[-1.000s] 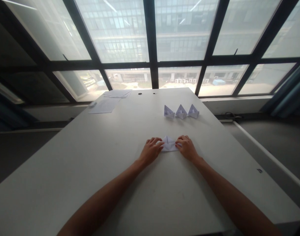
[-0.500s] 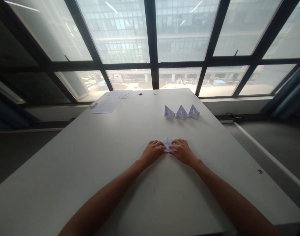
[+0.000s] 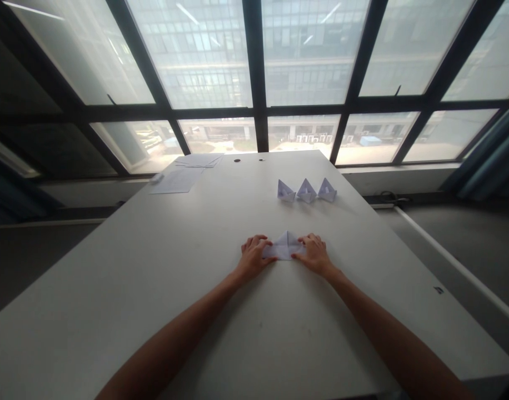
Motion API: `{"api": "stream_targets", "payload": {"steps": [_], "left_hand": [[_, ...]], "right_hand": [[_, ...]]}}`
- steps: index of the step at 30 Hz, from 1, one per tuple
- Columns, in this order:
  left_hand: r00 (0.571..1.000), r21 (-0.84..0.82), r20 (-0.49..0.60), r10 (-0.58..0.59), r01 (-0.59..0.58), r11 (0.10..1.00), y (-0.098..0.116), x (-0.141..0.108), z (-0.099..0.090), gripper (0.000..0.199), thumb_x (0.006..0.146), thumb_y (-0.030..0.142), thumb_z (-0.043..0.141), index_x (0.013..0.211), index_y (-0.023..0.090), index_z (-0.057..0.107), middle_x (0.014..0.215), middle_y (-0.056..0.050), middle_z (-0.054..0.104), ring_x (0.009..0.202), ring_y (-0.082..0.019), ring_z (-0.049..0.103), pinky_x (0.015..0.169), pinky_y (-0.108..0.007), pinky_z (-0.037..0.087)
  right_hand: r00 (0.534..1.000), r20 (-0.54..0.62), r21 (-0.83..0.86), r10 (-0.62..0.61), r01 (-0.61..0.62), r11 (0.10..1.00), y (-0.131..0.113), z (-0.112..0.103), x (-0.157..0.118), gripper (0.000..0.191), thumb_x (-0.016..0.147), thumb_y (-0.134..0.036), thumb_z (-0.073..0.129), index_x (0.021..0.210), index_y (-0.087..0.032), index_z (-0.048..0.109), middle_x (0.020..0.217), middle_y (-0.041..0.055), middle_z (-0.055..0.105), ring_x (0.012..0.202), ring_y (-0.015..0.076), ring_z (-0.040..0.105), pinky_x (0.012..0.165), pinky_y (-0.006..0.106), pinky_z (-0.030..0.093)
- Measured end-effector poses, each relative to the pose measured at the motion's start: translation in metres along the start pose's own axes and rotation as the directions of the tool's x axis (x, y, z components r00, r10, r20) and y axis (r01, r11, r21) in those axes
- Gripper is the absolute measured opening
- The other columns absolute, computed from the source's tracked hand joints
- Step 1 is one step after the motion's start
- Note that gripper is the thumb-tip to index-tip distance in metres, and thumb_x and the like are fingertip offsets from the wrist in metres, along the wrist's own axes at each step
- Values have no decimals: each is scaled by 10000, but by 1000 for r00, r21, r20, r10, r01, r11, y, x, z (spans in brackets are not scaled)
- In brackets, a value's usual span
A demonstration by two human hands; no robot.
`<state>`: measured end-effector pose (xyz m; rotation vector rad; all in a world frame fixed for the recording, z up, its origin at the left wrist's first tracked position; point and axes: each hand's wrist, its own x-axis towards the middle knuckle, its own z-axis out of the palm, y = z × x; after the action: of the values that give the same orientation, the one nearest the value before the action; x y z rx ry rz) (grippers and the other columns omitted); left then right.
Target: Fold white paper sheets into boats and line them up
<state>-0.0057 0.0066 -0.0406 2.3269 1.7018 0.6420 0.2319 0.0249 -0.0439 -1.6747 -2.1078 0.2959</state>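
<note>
A folded sheet of white paper point(image 3: 286, 249) lies on the table between my hands, with a peaked top, a crease down its middle and a straight lower edge. My left hand point(image 3: 253, 256) grips its left end between thumb and fingers. At the right end, my right hand point(image 3: 314, 253) pinches the paper the same way. The fingers cover both outer ends of the sheet. Beyond my hands stand three white paper boats point(image 3: 307, 190), side by side in a row.
Loose white sheets point(image 3: 177, 181) lie at the far left of the white table point(image 3: 213, 222). Two small dark holes point(image 3: 236, 160) sit near its far edge, and a small dark mark point(image 3: 438, 290) near its right edge. Large windows rise behind.
My hands have moved apart, the left one further left. The paper between them now shows wider, with its peak and straight lower edge exposed. The boats stay put.
</note>
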Motion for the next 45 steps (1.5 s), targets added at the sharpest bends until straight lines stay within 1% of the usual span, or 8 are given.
{"api": "stream_targets", "payload": {"steps": [10, 15, 18, 26, 31, 37, 42, 45], "left_hand": [[993, -182, -24, -118, 112, 977, -7, 7, -5, 688, 772, 257, 756, 1384, 254, 442, 1148, -52, 655, 1137, -267, 565, 980, -438, 369], [989, -181, -84, -121, 104, 978, -10, 8, -4, 338, 768, 278, 757, 1087, 244, 649, 1127, -61, 630, 1089, -274, 587, 943, -421, 407], [988, -220, -134, -82, 51, 974, -11, 8, -3, 171, 796, 253, 723, 953, 230, 659, 1031, -41, 661, 1002, -249, 610, 903, -389, 434], [984, -324, -160, -82, 26, 946, -12, 9, -4, 66, 829, 244, 676, 837, 206, 622, 901, -42, 680, 859, -215, 630, 791, -332, 472], [976, -365, -187, -109, 33, 930, -12, 9, -4, 79, 829, 203, 672, 902, 211, 645, 871, -23, 685, 831, -203, 639, 789, -337, 482], [927, -365, -375, -33, -115, 924, -12, 9, -4, 65, 840, 194, 663, 777, 208, 669, 1102, -72, 636, 1062, -231, 608, 944, -406, 477], [957, -527, -277, -90, -73, 846, -12, 10, 0, 88, 855, 254, 657, 798, 187, 643, 1282, -108, 572, 1008, -215, 651, 901, -417, 534], [960, -613, -264, -95, -91, 785, -11, 11, -3, 127, 845, 287, 677, 778, 185, 647, 1185, -102, 624, 979, -206, 665, 861, -384, 560]], "right_hand": [[996, -35, 266, -79, 85, 960, -1, -12, -2, 212, 766, -199, 693, 918, -229, 548, 847, 4, 651, 773, 190, 587, 725, 293, 379], [982, -141, 331, -127, 168, 929, 1, -12, 0, 156, 780, -194, 662, 867, -225, 536, 867, 17, 635, 819, 202, 573, 765, 315, 403], [975, -181, 353, -132, 190, 916, 4, -10, 1, 133, 791, -209, 647, 857, -224, 532, 876, 26, 620, 846, 211, 564, 786, 331, 414], [995, -95, 420, -39, 76, 904, 6, -8, 2, 144, 787, -258, 654, 881, -238, 547, 847, 12, 625, 766, 193, 581, 709, 305, 408], [997, -68, 491, -31, 60, 869, 7, -8, 1, 152, 783, -287, 640, 840, -235, 509, 759, -21, 594, 720, 174, 562, 685, 285, 389], [999, -44, 630, 12, 19, 776, 9, -4, 4, 185, 740, -282, 640, 785, -228, 469, 660, -53, 535, 631, 143, 501, 605, 252, 355], [999, -2, 703, 48, -32, 710, 9, -6, 5, 208, 734, -300, 640, 796, -226, 456, 648, -46, 558, 596, 142, 494, 572, 251, 354], [999, 1, 727, 49, -35, 686, 7, -8, 4, 227, 733, -313, 652, 811, -224, 458, 670, -36, 589, 601, 142, 505, 573, 250, 369]]}}
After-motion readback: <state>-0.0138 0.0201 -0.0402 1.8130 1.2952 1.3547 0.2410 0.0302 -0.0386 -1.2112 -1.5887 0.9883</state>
